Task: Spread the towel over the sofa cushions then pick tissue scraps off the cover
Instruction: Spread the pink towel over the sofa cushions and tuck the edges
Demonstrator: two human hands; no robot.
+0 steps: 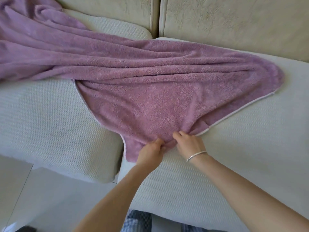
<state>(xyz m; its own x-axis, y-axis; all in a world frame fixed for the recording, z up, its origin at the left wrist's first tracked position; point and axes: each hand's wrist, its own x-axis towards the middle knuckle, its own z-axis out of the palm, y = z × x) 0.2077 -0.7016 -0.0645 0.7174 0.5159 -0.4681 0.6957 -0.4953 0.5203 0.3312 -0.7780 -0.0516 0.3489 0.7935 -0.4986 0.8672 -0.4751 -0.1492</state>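
A large purple towel point(133, 84) lies bunched and creased across two cream sofa seat cushions, running from the far left to a rounded corner at the right. Its near edge hangs over the gap between the left cushion point(50, 124) and the right cushion point(250, 139). My left hand point(151, 152) pinches the towel's near edge at the front. My right hand point(188, 144), with a silver bracelet on the wrist, grips the same gathered edge just to the right. No tissue scraps are visible.
Cream back cushions point(234, 22) stand behind the seats, split by a vertical gap. Pale floor tiles point(41, 198) show at the lower left, in front of the sofa. A checked fabric point(138, 220) shows at the bottom edge.
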